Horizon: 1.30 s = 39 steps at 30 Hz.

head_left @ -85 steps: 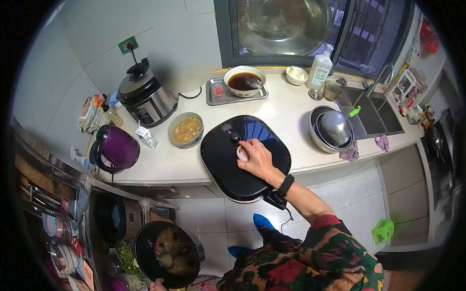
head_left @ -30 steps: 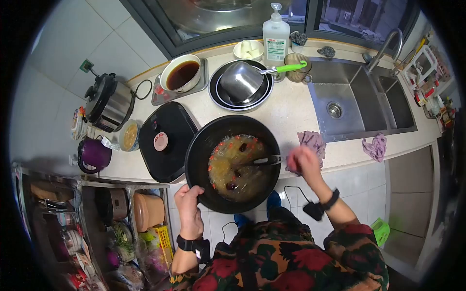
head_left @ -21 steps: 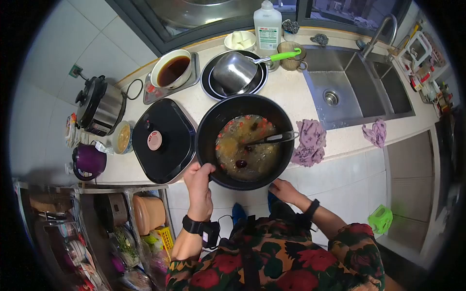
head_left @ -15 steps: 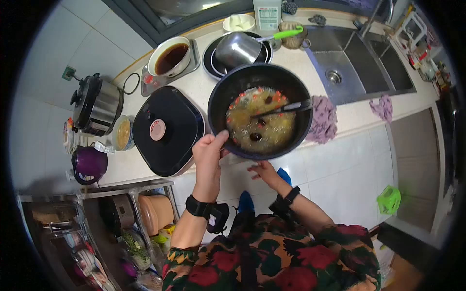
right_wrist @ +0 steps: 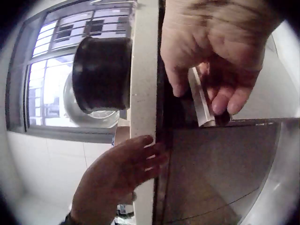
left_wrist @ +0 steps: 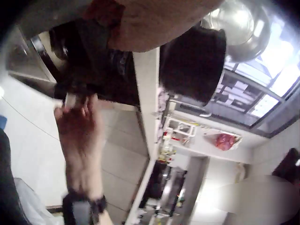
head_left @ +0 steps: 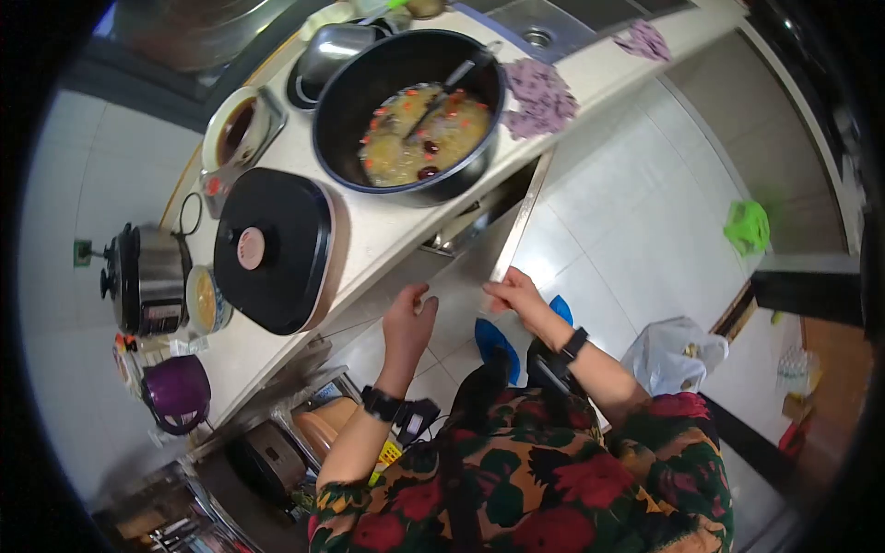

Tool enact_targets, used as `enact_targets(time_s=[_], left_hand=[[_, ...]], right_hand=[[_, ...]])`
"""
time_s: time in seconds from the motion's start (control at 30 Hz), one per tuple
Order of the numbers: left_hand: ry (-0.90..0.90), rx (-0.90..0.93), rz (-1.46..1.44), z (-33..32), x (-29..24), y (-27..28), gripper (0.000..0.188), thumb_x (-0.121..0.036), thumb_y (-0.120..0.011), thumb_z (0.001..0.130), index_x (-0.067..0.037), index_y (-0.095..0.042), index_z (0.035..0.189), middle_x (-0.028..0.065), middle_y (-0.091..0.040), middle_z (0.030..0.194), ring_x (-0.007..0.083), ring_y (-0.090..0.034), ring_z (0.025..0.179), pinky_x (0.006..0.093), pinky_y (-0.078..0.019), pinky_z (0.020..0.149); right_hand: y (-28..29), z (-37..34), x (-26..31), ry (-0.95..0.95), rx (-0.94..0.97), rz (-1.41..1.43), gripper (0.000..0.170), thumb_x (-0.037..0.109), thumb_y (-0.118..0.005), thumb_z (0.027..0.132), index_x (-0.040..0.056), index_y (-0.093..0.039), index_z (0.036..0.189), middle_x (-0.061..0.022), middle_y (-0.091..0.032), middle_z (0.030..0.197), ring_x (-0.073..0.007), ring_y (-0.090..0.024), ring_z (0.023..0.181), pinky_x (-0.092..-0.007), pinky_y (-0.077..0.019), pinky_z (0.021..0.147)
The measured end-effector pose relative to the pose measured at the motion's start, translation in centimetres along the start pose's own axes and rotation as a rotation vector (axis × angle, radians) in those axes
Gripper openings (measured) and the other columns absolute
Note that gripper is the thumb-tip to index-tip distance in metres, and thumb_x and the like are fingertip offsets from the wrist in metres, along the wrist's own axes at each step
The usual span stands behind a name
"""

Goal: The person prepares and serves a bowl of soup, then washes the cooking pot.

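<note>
My right hand (head_left: 521,300) grips the top edge of a drawer front (head_left: 518,226) below the counter, and the drawer is pulled out. In the right wrist view, its thumb and fingers (right_wrist: 229,101) lie on either side of that edge. My left hand (head_left: 408,327) holds nothing, in the air before the counter with relaxed fingers. A deep black pot (head_left: 461,180) of soup with red berries and dark dates stands at the counter's front edge. A black-handled utensil (head_left: 452,88) leans in it, its lower end hidden in the soup.
Left of the pot stands a black-lidded electric pan (head_left: 286,212). Behind are a bowl of dark liquid (head_left: 221,129) and a steel saucepan (head_left: 336,46). A pressure cooker (head_left: 161,276), a soup bowl (head_left: 207,300) and a purple kettle (head_left: 175,392) are farther left. A purple cloth (head_left: 539,97) lies beside the pot.
My left hand has let go of the black pot, now on the counter. My right hand, earlier on the pan lid and then by the pot, has taken hold of the drawer front; the drawer is pulled out.
</note>
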<state>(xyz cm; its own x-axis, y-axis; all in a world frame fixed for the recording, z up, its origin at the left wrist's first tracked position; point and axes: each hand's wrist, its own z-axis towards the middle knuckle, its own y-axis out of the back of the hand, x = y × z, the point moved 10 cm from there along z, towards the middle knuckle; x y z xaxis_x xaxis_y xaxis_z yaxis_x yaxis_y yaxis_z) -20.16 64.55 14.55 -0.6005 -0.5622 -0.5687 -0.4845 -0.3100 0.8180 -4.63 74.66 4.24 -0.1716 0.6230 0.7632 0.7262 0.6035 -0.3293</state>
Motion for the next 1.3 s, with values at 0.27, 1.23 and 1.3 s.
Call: enact_targets(time_s=[0.27, 1.23, 1.3], left_hand=[[-0.407, -0.025, 0.932, 8.3, 0.8, -9.8, 0.015, -0.017, -0.046, 0.078, -0.007, -0.057, 0.074, 0.011, -0.058, 0.063, 0.0253, -0.056, 0.049, 0.0364, -0.0453, 0.046], [0.577, 0.02, -0.017, 16.6, 15.6, -8.9, 0.046, -0.037, -0.056, 0.08, -0.006, -0.047, 0.113, 0.0104, -0.055, 0.094, 0.0196, -0.053, 0.074, 0.0314, -0.0432, 0.061], [0.482, -0.166, -0.201, 16.4, 18.0, -8.4, 0.042, -0.039, -0.056, 0.079, -0.007, -0.053, 0.107, 0.0051, -0.057, 0.081, 0.0115, -0.05, 0.053, 0.0258, -0.0407, 0.044]], right_hand=[[18.7, -9.9, 4.1, 0.228, -0.716, -0.73, 0.022, 0.021, -0.054, 0.07, 0.0083, -0.051, 0.087, -0.0145, -0.053, 0.059, -0.0315, -0.055, 0.059, -0.0368, -0.043, 0.055], [24.9, -10.6, 10.4, 0.409, -0.72, -0.957, 0.019, 0.009, -0.061, 0.068, 0.0062, -0.054, 0.086, -0.0114, -0.051, 0.056, -0.0249, -0.054, 0.05, -0.0296, -0.0396, 0.046], [24.4, -10.6, 10.1, 0.426, -0.728, -0.973, 0.019, 0.008, -0.061, 0.067, 0.0062, -0.053, 0.085, -0.011, -0.051, 0.054, -0.0249, -0.053, 0.049, -0.0302, -0.0394, 0.046]])
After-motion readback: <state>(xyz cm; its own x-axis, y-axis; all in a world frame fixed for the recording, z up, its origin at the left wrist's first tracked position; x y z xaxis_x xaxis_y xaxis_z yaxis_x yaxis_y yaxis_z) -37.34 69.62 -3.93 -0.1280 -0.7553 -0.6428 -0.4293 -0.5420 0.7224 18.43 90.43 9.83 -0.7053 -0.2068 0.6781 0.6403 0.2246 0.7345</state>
